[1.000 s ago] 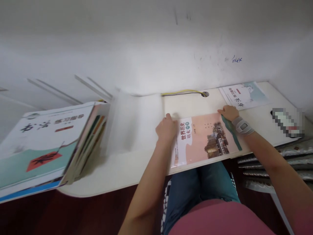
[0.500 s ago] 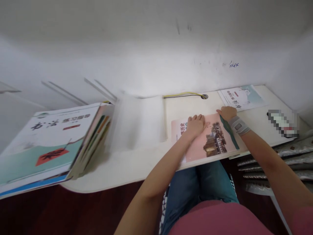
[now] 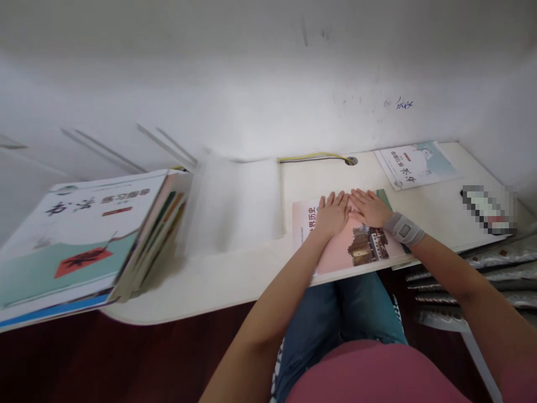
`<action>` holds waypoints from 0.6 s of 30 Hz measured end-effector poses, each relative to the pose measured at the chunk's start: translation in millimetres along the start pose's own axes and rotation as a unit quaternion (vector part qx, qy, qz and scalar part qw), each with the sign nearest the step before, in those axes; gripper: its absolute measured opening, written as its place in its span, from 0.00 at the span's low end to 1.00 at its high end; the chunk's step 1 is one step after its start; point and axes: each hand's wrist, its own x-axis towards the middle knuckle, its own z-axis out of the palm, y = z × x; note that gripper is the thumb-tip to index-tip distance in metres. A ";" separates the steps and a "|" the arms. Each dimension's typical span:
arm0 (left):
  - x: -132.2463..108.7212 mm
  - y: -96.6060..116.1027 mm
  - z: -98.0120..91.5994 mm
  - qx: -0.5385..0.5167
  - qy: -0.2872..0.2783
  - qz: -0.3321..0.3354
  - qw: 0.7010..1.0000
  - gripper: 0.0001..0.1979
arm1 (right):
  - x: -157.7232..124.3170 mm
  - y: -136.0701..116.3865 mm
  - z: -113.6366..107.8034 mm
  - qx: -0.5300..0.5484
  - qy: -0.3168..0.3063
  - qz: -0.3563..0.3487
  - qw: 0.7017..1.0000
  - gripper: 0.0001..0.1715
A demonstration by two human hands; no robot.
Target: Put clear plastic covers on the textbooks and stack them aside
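Observation:
A pink history workbook (image 3: 361, 252) lies flat on the white desk (image 3: 235, 280), close to its front edge. My left hand (image 3: 333, 212) rests palm down on the cover, fingers stretched out. My right hand (image 3: 369, 207) lies flat beside it on the same cover, fingers spread, with a grey band on the wrist. The two hands touch side by side and neither grips anything.
A tall stack of books (image 3: 84, 240) sits at the left end of the desk. A thin white and teal booklet (image 3: 415, 163) lies at the back right. A yellow cable (image 3: 314, 158) runs into a desk hole. A blurred-out object (image 3: 489, 208) sits far right.
My left hand slid from the book's left edge onto the cover. My right hand left the top right corner and came to lie flat beside it.

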 end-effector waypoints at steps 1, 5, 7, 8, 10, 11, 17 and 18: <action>-1.8 -1.2 -0.7 0.002 -0.001 -0.008 1.000 0.28 | -0.8 2.3 -0.2 -0.002 -0.003 0.006 1.000 0.40; -10.5 -10.9 -3.2 0.001 0.002 -0.058 0.998 0.31 | -11.1 19.2 0.5 -0.020 0.000 0.070 0.997 0.39; -15.0 -19.0 -4.7 0.002 0.006 -0.085 0.996 0.30 | -19.0 30.1 2.6 -0.030 0.010 0.100 0.994 0.38; -17.0 -23.6 -5.7 0.004 0.012 -0.095 0.995 0.30 | -22.5 34.9 3.8 -0.035 0.013 0.110 0.993 0.37; -19.9 -33.4 -8.8 0.010 0.031 -0.107 0.994 0.28 | -27.5 41.5 5.9 -0.041 0.017 0.119 0.992 0.37; -20.7 -38.3 -10.8 0.014 0.040 -0.113 0.993 0.26 | -28.8 43.2 6.6 -0.042 0.018 0.120 0.992 0.37; -12.2 -60.0 -21.0 0.039 0.062 -0.155 0.985 0.23 | -27.9 39.8 5.7 -0.038 0.021 0.127 0.991 0.36; -8.7 -62.1 -22.0 0.028 0.060 -0.159 0.985 0.23 | -27.9 39.0 5.2 -0.036 0.022 0.127 0.991 0.36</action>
